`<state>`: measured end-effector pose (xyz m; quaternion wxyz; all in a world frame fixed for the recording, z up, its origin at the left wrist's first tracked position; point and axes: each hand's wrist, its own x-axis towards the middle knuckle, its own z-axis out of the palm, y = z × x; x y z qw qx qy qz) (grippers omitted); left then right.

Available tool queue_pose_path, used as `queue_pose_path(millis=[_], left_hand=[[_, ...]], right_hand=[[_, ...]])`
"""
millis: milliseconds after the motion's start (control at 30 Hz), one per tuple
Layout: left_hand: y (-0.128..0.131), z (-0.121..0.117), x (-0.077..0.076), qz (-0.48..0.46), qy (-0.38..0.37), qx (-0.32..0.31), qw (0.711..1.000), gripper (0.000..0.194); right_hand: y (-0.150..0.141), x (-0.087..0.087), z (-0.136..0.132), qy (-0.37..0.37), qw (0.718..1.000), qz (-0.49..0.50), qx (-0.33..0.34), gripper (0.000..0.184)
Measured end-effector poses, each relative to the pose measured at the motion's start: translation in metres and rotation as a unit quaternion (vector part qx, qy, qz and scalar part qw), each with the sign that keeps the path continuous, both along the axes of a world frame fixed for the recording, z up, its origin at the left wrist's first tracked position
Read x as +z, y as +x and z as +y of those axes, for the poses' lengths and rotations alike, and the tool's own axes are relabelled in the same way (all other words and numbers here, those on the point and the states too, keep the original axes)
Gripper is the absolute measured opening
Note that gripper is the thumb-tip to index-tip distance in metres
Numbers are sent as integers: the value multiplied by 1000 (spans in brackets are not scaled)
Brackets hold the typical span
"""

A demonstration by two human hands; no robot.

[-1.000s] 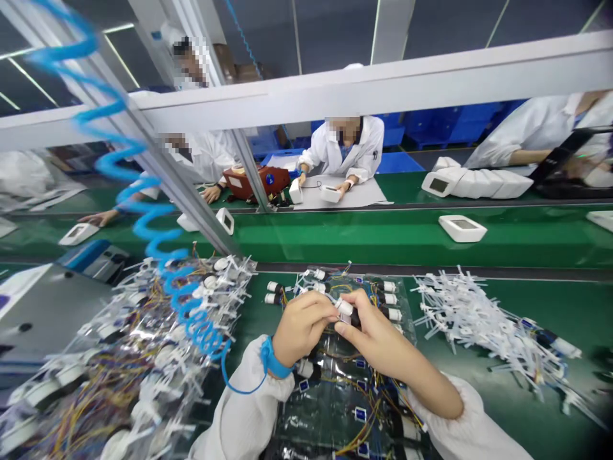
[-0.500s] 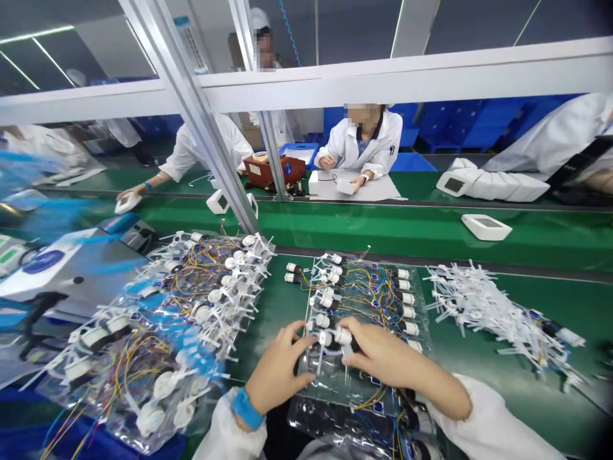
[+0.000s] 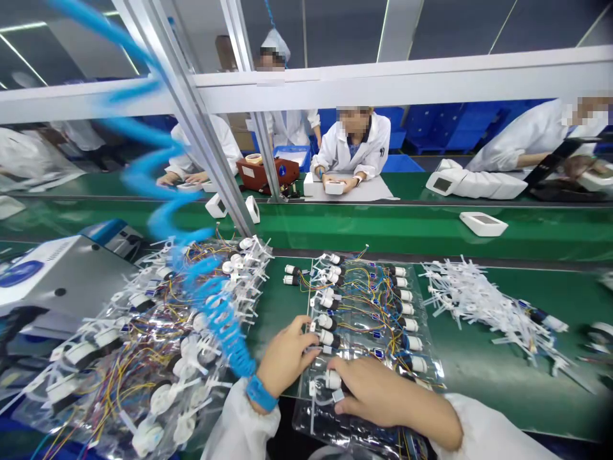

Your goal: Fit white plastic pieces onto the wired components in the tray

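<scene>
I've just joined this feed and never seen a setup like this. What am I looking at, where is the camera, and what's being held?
No machine here: these are a person's two bare hands, seen from one camera worn on their head, looking forward and down. The left hand, with a blue wrist strap and coiled blue cord, lies open at the edge of a clear plastic sheet of white parts with coloured wires. The right hand is over a small white cylinder on that sheet; whether it holds it is hard to tell. All this lies on a green workbench. To the left is a heap of wired parts; to the right, a pile of white plastic pieces.
</scene>
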<state>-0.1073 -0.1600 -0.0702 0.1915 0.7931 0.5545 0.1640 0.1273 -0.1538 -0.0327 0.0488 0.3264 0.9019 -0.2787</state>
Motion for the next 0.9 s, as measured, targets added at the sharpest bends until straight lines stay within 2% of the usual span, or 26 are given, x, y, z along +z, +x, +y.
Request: queue_pose_path(millis=[133, 267, 367, 467, 567, 700, 833, 900], left_hand=[[2, 11, 0, -30, 40, -13, 999, 5], [-2, 22, 6, -38, 28, -14, 999, 8], [-9, 25, 13, -64, 2, -19, 998, 19], [-16, 15, 17, -121, -9, -13, 993, 37], [-16, -5, 11, -146, 0, 6, 989, 44], [-7, -28, -8, -112, 11, 12, 994, 36], [0, -32, -17, -79, 20, 27, 996, 26], [2, -30, -17, -68, 26, 31, 997, 26]], right_hand=[[-11, -3, -1, 24, 999, 8, -43, 44], [-27, -13, -4, 75, 993, 0, -94, 41], [-34, -21, -7, 105, 988, -13, -111, 40], [-35, -24, -9, 128, 983, -22, -126, 38], [-34, -26, -8, 138, 981, -24, -131, 41], [-32, -29, -7, 139, 982, -17, -126, 46], [-23, -32, -8, 131, 984, 20, -118, 56], [-17, -32, -8, 121, 985, 41, -113, 53]])
